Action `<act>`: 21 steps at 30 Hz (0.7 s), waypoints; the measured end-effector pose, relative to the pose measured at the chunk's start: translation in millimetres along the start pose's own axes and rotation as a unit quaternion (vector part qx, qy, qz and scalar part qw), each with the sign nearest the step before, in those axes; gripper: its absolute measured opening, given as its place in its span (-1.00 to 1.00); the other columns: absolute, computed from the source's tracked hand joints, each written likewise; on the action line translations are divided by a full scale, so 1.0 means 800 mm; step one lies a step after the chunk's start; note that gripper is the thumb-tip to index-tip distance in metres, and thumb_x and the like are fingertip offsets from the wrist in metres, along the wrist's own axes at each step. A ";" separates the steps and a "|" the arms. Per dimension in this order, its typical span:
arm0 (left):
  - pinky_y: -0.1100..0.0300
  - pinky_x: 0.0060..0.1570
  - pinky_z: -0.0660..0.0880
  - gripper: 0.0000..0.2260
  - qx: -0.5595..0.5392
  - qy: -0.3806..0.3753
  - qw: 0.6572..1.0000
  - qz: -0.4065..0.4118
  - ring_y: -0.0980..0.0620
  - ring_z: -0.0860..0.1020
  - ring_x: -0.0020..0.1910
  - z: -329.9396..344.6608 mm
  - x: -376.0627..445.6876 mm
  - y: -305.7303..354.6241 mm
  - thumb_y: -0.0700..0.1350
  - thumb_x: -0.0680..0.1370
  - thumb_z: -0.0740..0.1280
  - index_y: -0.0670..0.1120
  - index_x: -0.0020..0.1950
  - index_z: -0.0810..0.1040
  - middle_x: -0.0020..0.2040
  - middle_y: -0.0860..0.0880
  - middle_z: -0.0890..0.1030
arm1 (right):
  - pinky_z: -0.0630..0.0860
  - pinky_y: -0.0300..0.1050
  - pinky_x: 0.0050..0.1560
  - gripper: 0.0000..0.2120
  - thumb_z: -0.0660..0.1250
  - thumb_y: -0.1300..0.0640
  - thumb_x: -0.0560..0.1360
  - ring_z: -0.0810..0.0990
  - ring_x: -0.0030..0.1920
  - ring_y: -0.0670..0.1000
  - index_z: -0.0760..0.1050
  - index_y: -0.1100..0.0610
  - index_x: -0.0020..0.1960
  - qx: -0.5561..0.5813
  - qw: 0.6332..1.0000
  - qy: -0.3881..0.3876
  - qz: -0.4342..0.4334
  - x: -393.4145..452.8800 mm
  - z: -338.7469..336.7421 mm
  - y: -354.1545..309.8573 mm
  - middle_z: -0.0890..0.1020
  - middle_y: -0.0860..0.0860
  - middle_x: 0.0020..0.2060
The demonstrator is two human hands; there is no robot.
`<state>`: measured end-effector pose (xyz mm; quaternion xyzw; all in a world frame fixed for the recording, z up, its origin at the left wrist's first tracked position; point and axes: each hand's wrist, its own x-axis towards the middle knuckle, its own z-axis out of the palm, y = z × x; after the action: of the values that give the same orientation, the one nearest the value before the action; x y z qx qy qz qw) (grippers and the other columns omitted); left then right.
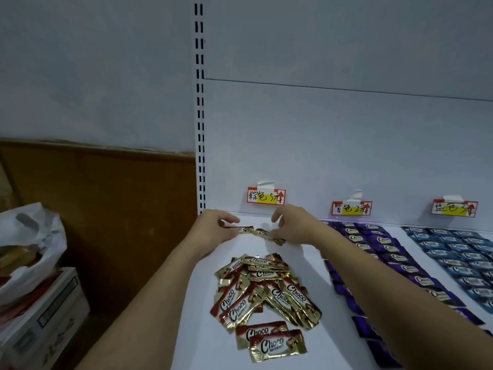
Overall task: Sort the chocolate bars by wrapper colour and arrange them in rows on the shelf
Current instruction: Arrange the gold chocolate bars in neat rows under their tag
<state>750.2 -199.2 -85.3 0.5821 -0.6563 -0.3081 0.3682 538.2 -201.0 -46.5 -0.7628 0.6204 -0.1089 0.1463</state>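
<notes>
Surrounding the white shelf (pixel 213 343) on its left are a wooden panel (pixel 106 209), a white plastic bag (pixel 32 241) and a cardboard box (pixel 45 316) stacked beneath it. A slotted upright (pixel 200 116) runs up the back wall at the shelf's left edge. Three handwritten price labels are taped to the back panel: a red-bordered label (pixel 266 196) on the left, a second label (pixel 351 208) in the middle and a third label (pixel 454 208) on the right.

Purple bars (pixel 373 244) lie in rows under the middle label; the right forearm crosses over the near part of these rows and hides some of them. Blue bars (pixel 458 252) lie in rows under the right label.

A loose, overlapping pile of brown-and-gold bars (pixel 266 289), printed "Choco", sits near the shelf's middle-left. At the far edge, below the red-bordered label, the left hand (pixel 213 228) pinches one brown bar (pixel 241 229) at its left end. The right hand (pixel 296 225), fingers curled, pinches a second brown bar (pixel 269 236) lying just beside the first, angled slightly.
</notes>
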 end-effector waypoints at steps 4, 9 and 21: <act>0.40 -0.20 0.34 -0.89 0.075 0.003 0.997 0.033 0.15 0.52 -0.09 0.004 0.015 -0.001 -0.18 0.50 0.44 -0.02 -0.02 0.71 -0.08 0.09 0.61 | 0.46 -0.23 -0.08 -0.77 0.40 0.18 0.48 0.53 -0.06 -0.03 0.60 0.11 0.13 -0.027 0.999 0.007 -0.044 0.003 0.009 0.000 0.60 0.00 0.03; 0.25 -0.04 0.38 -0.87 0.115 0.078 0.990 0.023 0.09 0.48 -0.06 0.011 0.030 -0.005 -0.19 0.55 0.38 -0.07 0.03 0.70 0.02 0.01 0.62 | 0.52 -0.15 -0.01 -0.81 0.32 0.22 0.50 0.54 -0.03 0.02 0.58 0.10 0.10 -0.074 0.994 0.034 -0.080 0.021 0.016 -0.003 0.62 0.02 0.02; 0.06 -0.10 0.57 -0.73 0.250 0.099 0.961 0.063 -0.04 0.56 -0.12 0.015 0.030 -0.018 -0.25 0.59 0.20 -0.04 -0.06 0.68 -0.10 -0.03 0.63 | 0.49 -0.03 0.01 -0.72 0.24 0.34 0.48 0.53 0.05 0.10 0.58 0.12 0.10 -0.140 0.975 0.109 -0.135 0.055 0.032 -0.018 0.60 0.07 0.03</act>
<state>746.6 -225.4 -100.9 0.6405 -0.7082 -0.0516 0.2925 569.7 -239.4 -65.9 -0.8362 0.5326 -0.1227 -0.0464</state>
